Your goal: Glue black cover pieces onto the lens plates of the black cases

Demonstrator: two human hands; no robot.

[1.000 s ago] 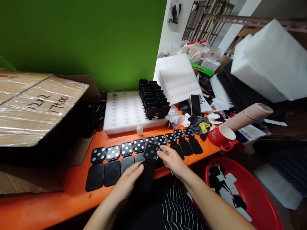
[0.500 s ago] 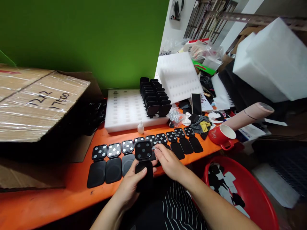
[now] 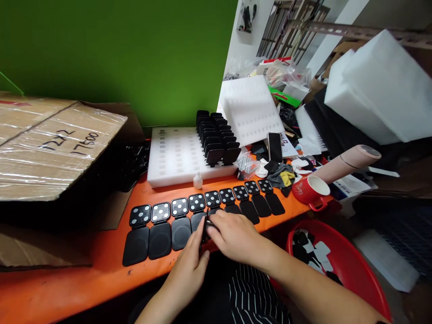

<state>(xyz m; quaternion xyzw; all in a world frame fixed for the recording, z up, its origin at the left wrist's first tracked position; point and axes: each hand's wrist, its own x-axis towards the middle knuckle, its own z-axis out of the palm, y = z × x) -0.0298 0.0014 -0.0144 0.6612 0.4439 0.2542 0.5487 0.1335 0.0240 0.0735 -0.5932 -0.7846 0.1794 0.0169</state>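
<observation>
Between my hands is a black hinged plate (image 3: 204, 230), turned edge-on over the near edge of the orange table. My left hand (image 3: 191, 265) grips it from the left, fingers along its side. My right hand (image 3: 232, 231) is closed at its right side, with a small shiny thing at the fingertips that I cannot make out. Just beyond lies a row of black hinged plates (image 3: 181, 231), opened flat, their upper squares (image 3: 179, 206) dotted with light discs. My right hand partly covers the row's middle.
Behind the row, a white foam block (image 3: 175, 157) holds upright black plates (image 3: 214, 156), with a small white bottle (image 3: 197, 181) in front. A cardboard box (image 3: 57, 148) stands left. At right are a red mug (image 3: 308, 191), pink tumbler (image 3: 351, 163), phone (image 3: 274, 147) and red basin (image 3: 361, 274).
The held plate has turned from facing me to edge-on. My right hand has moved left and down against it, and the dotted squares behind it now show.
</observation>
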